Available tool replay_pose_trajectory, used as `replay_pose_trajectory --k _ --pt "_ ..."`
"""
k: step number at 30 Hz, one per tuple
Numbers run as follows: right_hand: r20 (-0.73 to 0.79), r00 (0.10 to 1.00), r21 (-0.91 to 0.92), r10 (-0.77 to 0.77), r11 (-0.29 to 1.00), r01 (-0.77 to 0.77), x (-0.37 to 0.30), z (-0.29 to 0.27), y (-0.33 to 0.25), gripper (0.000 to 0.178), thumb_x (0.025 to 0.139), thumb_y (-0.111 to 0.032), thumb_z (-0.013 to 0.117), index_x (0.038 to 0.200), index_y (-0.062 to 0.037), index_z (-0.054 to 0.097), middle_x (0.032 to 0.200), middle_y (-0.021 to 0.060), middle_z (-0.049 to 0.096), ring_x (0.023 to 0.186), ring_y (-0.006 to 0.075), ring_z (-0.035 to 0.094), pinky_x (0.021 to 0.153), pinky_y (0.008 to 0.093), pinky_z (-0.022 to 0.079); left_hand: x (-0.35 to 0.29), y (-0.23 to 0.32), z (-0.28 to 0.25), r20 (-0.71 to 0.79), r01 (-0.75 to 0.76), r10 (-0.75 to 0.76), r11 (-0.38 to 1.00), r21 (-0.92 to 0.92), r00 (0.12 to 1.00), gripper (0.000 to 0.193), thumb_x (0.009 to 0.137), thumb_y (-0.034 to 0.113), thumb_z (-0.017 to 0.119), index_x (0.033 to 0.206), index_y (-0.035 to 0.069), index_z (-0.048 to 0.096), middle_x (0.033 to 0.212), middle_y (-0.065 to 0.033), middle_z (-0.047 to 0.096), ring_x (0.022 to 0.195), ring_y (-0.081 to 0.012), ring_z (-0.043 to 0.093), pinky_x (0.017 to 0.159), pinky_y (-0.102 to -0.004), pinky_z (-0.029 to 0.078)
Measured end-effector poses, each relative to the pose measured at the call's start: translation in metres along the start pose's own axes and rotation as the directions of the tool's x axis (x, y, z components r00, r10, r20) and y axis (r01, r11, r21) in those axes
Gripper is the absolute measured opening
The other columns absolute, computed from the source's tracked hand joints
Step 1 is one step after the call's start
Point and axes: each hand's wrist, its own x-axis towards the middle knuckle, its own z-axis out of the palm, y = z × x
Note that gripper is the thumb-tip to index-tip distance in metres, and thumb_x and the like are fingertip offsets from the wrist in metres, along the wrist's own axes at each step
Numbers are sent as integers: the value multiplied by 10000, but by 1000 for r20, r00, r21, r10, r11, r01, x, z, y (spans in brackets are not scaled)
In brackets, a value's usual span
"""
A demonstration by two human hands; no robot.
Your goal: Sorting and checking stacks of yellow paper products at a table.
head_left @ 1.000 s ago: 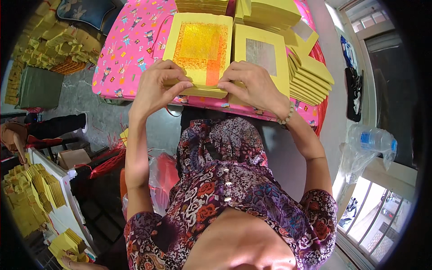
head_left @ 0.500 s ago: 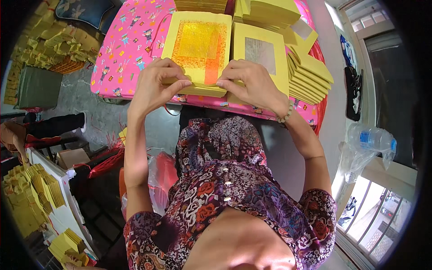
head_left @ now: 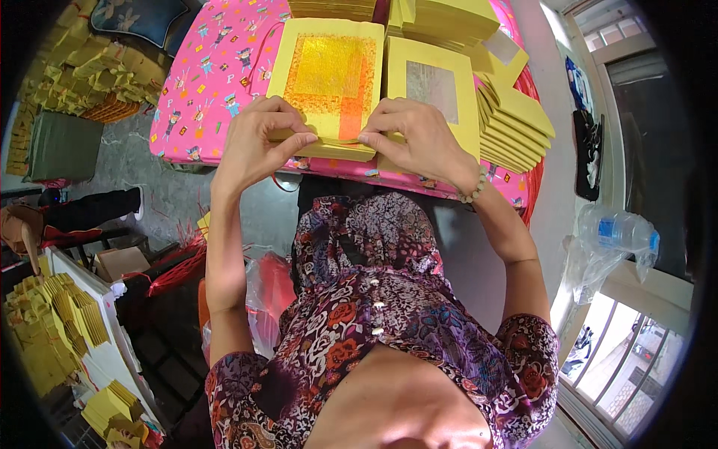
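A stack of yellow joss paper [head_left: 333, 75], its top sheet bearing a gold foil square and orange print, lies at the near edge of a pink, patterned table cover. At the stack's near left corner, my left hand [head_left: 268, 136] has thumb and forefinger pinched on the sheet edge. My right hand [head_left: 415, 135], with a beaded bracelet at the wrist, pinches the same near edge further right. Close beside it on the right is a second yellow stack [head_left: 464, 82] with a silvery foil square, partly covered by that hand.
More yellow paper stacks [head_left: 441, 22] stand at the back, and fanned folded bundles [head_left: 516, 135] lie at the table's right. The pink cover [head_left: 194, 97] shows at left. A plastic bottle in a bag [head_left: 617, 232] hangs by the window. Another person's arm [head_left: 30, 238] appears far left.
Both my hands keep their pinch at the stack's near edge, with barely any shift. At the far left, the other person's arm has moved slightly.
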Motion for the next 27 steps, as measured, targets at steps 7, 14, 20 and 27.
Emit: replay_pose_trajectory --k 7,14,20,27 --pt "-58 997 -39 -46 998 44 -2 4 5 177 807 -211 629 743 -49 660 691 73 578 660 270 581 576 393 454 0 4 0 3 7 -7 1000 -14 1000 192 736 195 754 788 20 696 837 -71 620 813 -198 607 697 -313 474" --pt "-140 988 -103 -72 993 58 1 -7 -1 162 823 -217 627 797 -58 643 698 77 585 652 280 588 573 378 462 14 28 -1 31 -154 151 967 204 988 309 701 176 748 956 39 641 886 -121 609 877 -302 573 762 -367 468" --pt "-203 979 -27 -6 1000 0 11 -12 0 230 818 -230 673 938 -37 642 849 96 623 786 241 624 664 343 490 30 21 -2 77 -157 139 934 321 987 191 799 48 614 988 38 632 909 -144 632 897 -314 583 784 -374 466" --pt "-134 904 643 406 729 -232 19 7 20 803 797 -273 737 1382 19 271 1346 191 390 1234 282 428 970 420 426 30 12 -7 -199 19 -137 865 -502 970 214 920 100 564 1093 -21 606 990 -60 661 873 -77 590 736 -238 476"
